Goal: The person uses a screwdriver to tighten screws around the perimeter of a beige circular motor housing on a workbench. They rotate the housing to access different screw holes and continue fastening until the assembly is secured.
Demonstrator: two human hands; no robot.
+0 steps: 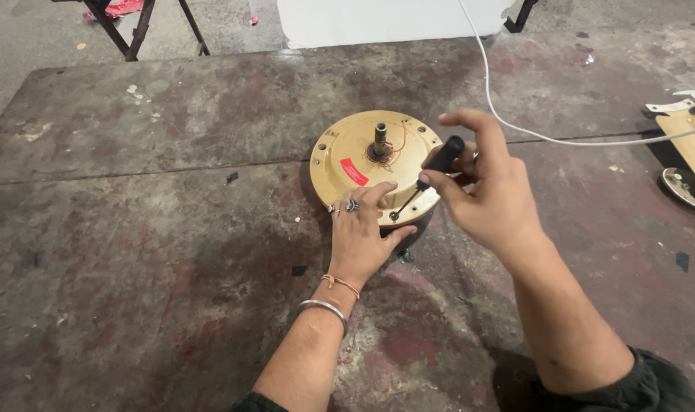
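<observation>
Gold-painted metal marks the round ceiling-fan motor housing, which lies flat near the middle of a stained, worn workbench, its shaft stub pointing up and thin red wire looped beside it. Our left hand presses on the housing's near rim, fingers spread and flat, steadying it without gripping. Our right hand pinches the black handle of a small screwdriver between thumb and fingertips; the blade slants down to a point on the near rim, just beside the left thumb. We judge the work to be at one rim screw. Whether that screw goes in or comes out we cannot tell, and the cover sits closed on the body, so any opening of the housing is not yet done. Several small holes or screw heads show along the far-left rim; their state is too small to read. A white cable crosses the bench behind, and cream fan-blade brackets lie at the right edge.
</observation>
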